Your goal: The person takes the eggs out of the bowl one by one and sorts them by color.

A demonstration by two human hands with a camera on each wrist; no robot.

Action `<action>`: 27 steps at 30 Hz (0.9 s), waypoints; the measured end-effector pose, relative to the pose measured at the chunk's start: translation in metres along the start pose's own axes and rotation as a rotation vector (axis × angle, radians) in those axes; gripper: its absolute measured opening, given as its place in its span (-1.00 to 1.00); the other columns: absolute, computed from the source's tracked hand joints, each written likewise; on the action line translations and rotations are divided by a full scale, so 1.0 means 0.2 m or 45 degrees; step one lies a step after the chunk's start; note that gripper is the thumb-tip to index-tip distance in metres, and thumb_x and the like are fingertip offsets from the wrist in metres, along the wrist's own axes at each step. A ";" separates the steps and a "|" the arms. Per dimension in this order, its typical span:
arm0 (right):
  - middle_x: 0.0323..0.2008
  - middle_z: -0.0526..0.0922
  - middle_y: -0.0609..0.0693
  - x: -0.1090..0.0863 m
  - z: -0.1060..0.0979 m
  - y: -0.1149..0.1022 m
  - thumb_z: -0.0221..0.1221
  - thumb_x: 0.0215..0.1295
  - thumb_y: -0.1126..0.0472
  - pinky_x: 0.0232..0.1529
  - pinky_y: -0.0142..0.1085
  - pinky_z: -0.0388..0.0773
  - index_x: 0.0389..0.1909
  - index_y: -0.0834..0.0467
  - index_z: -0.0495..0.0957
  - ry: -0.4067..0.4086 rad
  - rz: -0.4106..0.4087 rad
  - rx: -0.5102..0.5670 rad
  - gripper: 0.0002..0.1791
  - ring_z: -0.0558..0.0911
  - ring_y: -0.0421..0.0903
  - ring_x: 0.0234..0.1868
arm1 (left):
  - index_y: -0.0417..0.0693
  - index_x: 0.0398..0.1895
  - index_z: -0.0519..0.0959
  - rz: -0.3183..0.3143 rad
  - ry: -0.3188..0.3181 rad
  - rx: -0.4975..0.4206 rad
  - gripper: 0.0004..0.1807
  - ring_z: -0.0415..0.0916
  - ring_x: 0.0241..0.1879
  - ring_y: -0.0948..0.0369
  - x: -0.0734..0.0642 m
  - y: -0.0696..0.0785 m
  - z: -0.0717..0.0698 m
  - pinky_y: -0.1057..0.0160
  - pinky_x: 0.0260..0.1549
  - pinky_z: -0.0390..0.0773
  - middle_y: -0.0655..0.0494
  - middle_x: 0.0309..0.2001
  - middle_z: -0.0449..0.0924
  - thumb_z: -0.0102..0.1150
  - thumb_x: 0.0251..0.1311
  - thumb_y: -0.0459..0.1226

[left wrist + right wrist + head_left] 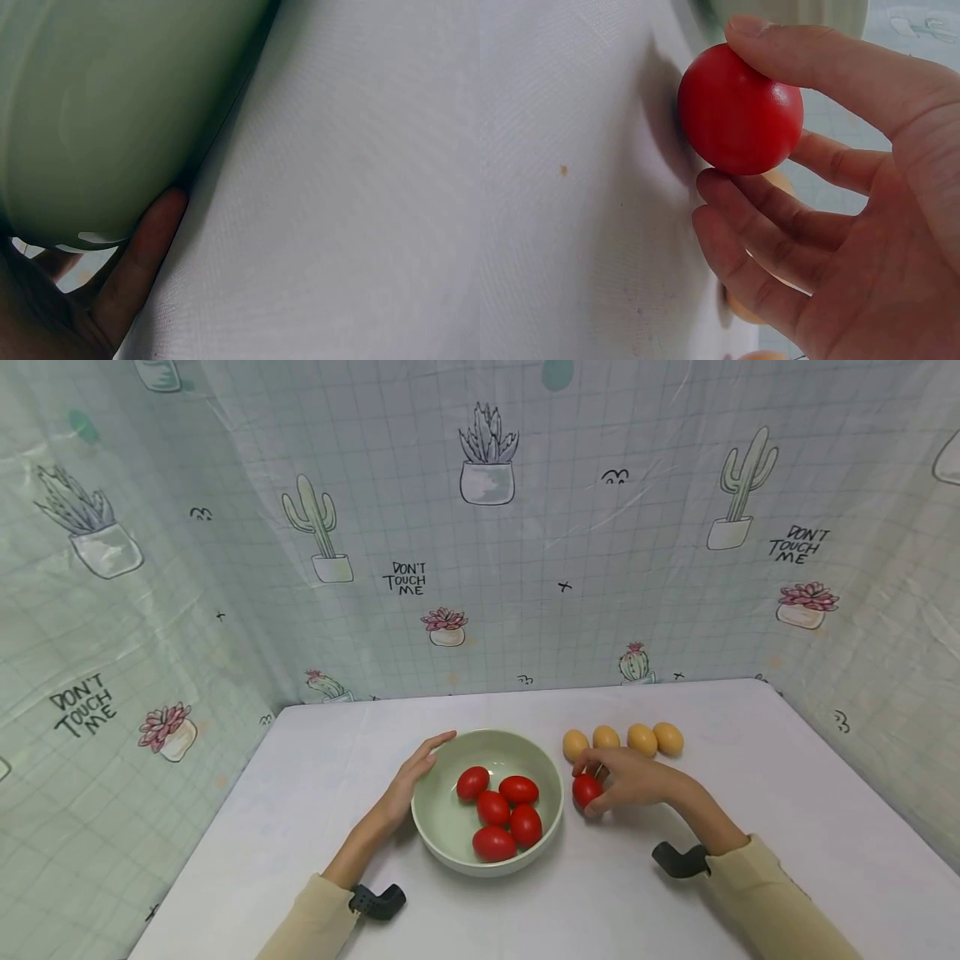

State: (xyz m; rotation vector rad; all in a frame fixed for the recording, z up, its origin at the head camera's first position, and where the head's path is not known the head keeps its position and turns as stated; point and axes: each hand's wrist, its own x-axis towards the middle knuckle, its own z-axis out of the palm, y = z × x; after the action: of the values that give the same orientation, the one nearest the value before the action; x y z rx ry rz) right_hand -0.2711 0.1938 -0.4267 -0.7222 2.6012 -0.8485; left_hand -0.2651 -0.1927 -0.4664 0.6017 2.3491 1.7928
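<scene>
A pale green bowl (487, 865) stands on the white table, with several red eggs (493, 808) lying inside. My left hand (408, 785) rests along the bowl's left side, its fingers extended. In the left wrist view, one finger (146, 255) touches the lower outside of the bowl (120, 97), close to the tabletop. Just right of the bowl, my right hand (630, 777) pinches another red egg (586, 791) between thumb and fingers. That red egg (739, 112) is seen close up in the right wrist view, the thumb on its upper side and fingertips below.
Several yellow eggs (642, 739) lie in a row on the table (360, 727), behind my right hand. A patterned cloth (390, 510) with cactus drawings hangs behind the table and along both sides. Dark wrist mounts (678, 860) sit on both forearms.
</scene>
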 end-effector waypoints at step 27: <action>-0.01 0.67 -0.07 -0.01 -0.01 0.00 0.54 0.03 0.08 0.01 -0.19 0.60 0.20 0.10 0.55 -0.064 -0.028 0.031 -0.33 0.59 -0.04 0.07 | 0.03 0.62 0.16 0.028 -0.021 -0.022 -0.42 0.13 0.59 -0.10 0.00 0.00 0.00 0.55 0.31 0.30 -0.06 0.62 0.13 -0.47 0.63 -0.11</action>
State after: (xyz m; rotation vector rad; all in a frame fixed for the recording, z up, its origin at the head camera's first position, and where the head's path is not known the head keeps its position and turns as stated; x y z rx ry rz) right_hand -0.2707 0.1952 -0.4253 -0.7567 2.5384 -0.8559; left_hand -0.2645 -0.1933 -0.4667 0.6399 2.3226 1.8080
